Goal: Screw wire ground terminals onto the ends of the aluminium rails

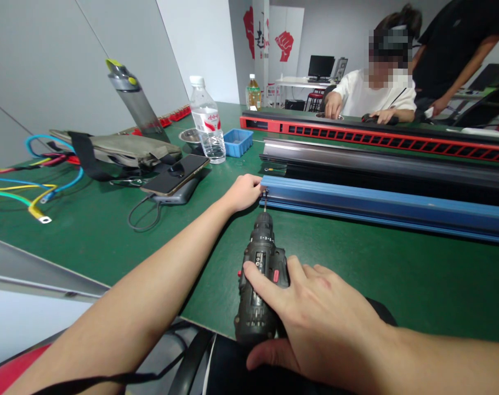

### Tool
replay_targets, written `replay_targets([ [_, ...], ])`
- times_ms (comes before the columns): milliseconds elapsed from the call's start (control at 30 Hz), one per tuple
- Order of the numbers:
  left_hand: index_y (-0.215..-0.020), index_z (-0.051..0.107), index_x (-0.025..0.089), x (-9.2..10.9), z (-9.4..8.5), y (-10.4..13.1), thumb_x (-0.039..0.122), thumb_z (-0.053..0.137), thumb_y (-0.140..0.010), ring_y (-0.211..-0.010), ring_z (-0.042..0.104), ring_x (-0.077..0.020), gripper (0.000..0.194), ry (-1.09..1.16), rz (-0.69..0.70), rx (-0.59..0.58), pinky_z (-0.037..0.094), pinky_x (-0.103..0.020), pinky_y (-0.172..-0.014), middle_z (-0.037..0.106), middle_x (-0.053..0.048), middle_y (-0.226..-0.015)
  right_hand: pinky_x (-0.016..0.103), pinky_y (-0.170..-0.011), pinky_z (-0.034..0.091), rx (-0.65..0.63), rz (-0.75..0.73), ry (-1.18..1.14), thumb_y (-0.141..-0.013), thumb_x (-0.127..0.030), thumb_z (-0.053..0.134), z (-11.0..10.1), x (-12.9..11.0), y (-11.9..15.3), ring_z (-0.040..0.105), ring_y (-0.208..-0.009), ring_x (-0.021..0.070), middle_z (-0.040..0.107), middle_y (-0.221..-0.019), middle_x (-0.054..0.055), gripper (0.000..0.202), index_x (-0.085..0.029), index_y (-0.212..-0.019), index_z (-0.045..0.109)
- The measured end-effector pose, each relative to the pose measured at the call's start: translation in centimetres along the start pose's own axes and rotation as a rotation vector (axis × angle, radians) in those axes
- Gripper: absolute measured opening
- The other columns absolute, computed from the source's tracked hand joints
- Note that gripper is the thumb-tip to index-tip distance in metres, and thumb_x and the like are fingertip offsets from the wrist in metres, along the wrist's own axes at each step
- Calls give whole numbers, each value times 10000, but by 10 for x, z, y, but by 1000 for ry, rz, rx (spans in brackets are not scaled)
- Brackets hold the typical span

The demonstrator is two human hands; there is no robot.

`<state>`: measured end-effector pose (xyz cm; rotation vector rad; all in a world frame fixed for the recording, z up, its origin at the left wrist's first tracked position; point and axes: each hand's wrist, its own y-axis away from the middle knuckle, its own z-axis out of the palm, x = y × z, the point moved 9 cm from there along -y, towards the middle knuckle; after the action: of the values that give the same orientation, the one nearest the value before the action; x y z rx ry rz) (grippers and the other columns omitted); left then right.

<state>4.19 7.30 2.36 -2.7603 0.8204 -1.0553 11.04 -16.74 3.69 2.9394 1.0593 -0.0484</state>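
My right hand [315,307] is wrapped round a black power drill [257,285], its index finger lying along the drill's body. The bit of the drill points away from me and meets the left end of a long blue rail [376,207]. At that same end my left hand [245,193] is closed on the rail, its fingertips partly hidden behind the end. Behind the blue rail lies a dark grey rail [356,159], and beyond that a long red and black slotted bar [356,133].
Left of the rails are a phone [177,174] on a power bank, a water bottle [208,123], a blue tray [238,144], a grey bag [122,149], a tilted grey bottle [136,99] and coloured cables [39,197]. Across the green table [151,263] a person sits; another stands beside.
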Motion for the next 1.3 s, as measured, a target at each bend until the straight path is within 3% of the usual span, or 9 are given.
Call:
replay_targets([
  [833,-551,488,171,-2,0,-1,347,445,-828,-608,432,-135,332,5,-20,1,311,-258,-607,473,14,-564,379,-635,507,2,0,13,-879,-862,301,-2,-1,-1,653,-801,327,639,-976,199,954,-226,-1589,336],
  [1033,-558,501,161,-2,1,-1,396,434,-829,-620,432,-132,365,8,1,-3,322,-245,-604,455,18,-567,439,-622,540,8,-1,-9,-894,-853,257,-2,0,-1,665,-806,357,639,-974,204,926,-239,-1583,338],
  [1167,-585,565,147,-1,1,0,426,459,-783,-640,459,-142,358,-19,5,-25,353,-233,-608,455,30,-578,458,-631,551,-14,7,-41,-866,-880,267,1,2,-2,666,-819,361,639,-990,205,964,-245,-1588,335],
  [1300,-714,700,115,-2,0,1,358,520,-700,-737,587,-198,302,11,-15,-52,437,-243,-672,601,7,-654,466,-671,562,-5,10,-73,-829,-903,333,2,2,-4,668,-885,371,646,-1019,191,1002,-265,-1600,317],
])
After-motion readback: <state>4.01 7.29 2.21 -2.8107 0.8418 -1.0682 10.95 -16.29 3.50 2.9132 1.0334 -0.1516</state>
